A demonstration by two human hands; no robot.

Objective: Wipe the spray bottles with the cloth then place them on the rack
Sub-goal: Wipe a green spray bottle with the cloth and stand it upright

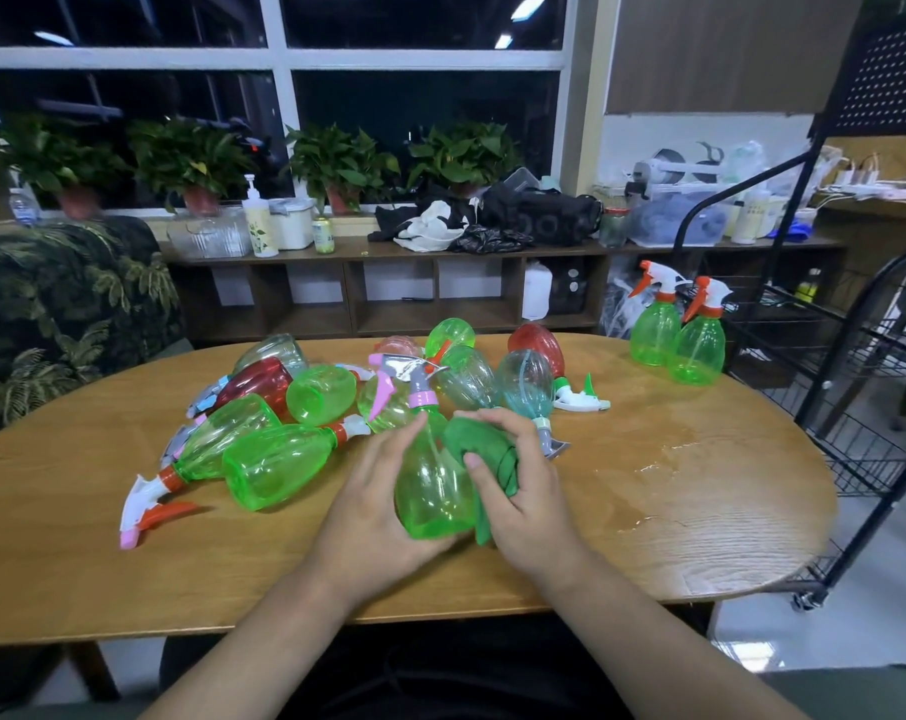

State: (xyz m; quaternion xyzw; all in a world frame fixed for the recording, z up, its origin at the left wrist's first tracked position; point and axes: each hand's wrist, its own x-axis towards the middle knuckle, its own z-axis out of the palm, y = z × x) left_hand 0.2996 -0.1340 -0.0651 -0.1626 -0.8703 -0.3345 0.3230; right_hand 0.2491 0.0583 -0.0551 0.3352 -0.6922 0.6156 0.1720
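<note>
The left hand [373,491] gripped a green spray bottle [430,491] round its lower body, fingers curled under it. The bottle sat mid-tabletop [700,527], toward the near edge; couldn't tell whether its base touched the wood. Its pink collar & grey trigger head pointed at the far edge. The right hand [523,496] held a green cloth [484,446], bunched up & pressed vs. the bottle's right side, fingers wrapped over the cloth, thumb at the seam btw. cloth & bottle.

Behind & left of the hands, a pile of bottles [305,402] lay on their sides: green, red, clear-ish, some touching or overlapping, trigger heads pointing various ways. It spread from the centre to the far edge & out to the left.

At the far right edge, two upright green bottles [656,335] w/ white-orange triggers stood touching each other, just beside a black wire rack [856,407] standing off the tabletop's right end. A wet patch [664,459] glistened on the right part of the tabletop.
</note>
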